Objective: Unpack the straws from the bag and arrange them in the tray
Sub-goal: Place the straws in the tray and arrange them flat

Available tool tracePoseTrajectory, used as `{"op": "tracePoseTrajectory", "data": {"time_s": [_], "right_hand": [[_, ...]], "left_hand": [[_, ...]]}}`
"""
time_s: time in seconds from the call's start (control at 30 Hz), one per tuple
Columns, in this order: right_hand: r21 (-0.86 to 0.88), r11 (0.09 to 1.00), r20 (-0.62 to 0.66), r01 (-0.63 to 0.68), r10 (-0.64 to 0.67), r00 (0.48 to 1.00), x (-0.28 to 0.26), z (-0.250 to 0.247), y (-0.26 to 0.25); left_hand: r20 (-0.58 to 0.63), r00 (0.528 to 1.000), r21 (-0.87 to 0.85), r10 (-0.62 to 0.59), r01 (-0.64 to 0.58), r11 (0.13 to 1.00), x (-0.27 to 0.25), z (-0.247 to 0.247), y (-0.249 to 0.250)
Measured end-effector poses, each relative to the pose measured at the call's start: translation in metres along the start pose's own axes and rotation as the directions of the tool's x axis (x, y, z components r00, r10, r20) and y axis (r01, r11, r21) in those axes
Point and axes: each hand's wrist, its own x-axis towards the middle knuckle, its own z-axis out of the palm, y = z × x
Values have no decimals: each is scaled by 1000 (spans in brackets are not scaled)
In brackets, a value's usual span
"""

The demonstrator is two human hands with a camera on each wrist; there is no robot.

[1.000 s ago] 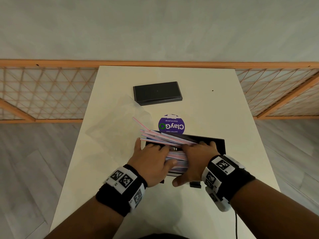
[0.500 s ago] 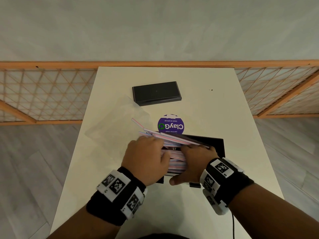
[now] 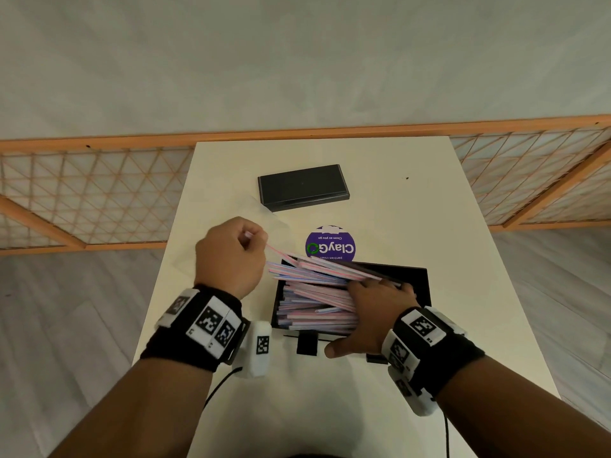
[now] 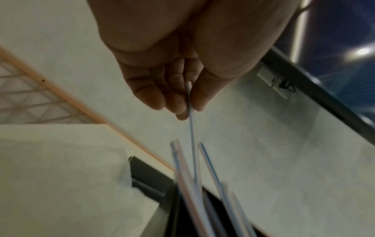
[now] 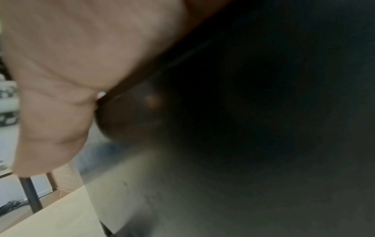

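Straws, thin striped plastic tubes, in rectangular black tray

A plain indoor room, sort unclear: a small white tabletop stands against a bare pale wall, over grey wood-look flooring, with an orange-framed lattice screen (paper-backed, seemingly) running behind it.

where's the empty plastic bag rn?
In the head view the clear bag lies flat on the table, left of centre, behind the left hand and touching the black lid's near-left corner.
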Motion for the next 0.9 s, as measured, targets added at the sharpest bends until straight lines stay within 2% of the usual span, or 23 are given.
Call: {"op": "tracePoseTrajectory", "data": {"time_s": [0.1,0.2,0.27,0.33,0.43,0.53,0.6,0.63,0.7,0.77,0.8,0.83,0.9], "right_hand": [[-5,1000,-17,0,0,1000,-2,-1,-2],[2,1000,-58,9,-8,998,-5,-4,-6],[0,1000,-98,23,-23,995,-8,-7,-7],[30,999,-136,34,-29,990,-14,-13,-5],[138,989,-251,55,-19,968,-27,-26,3],[317,936,-471,155,13,882,-36,-35,13],[378,896,-559,232,21,829,-37,-35,17],[367,893,-568,261,-7,823,-37,-34,17],[327,905,-522,270,-65,850,-32,-26,16],[282,936,-434,212,-73,898,-24,-14,15],[267,947,-396,181,-63,916,-20,-8,16],[262,954,-362,149,-46,931,-17,-4,17],[258,960,-322,111,-23,947,-15,3,19]], "left_hand": [[-177,972,1,154,-157,988,-3,-18,7],[-347,867,-7,358,-384,923,-6,-35,21],[-390,808,5,441,-477,879,-9,-42,30],[-411,773,-8,483,-532,846,-12,-46,37],[-418,775,-91,474,-555,827,-14,-48,41],[-389,797,-155,462,-552,820,-18,-41,40],[-349,825,-185,445,-526,830,-24,-33,37],[-319,847,-201,425,-499,843,-27,-28,35],[-215,901,-213,377,-420,882,-32,-14,30],[16,939,-163,343,-336,927,-36,3,19],[164,926,-104,340,-326,940,-37,10,12],[293,892,-27,345,-353,935,-38,16,4],[463,823,127,329,-429,894,-42,24,-6]]}}
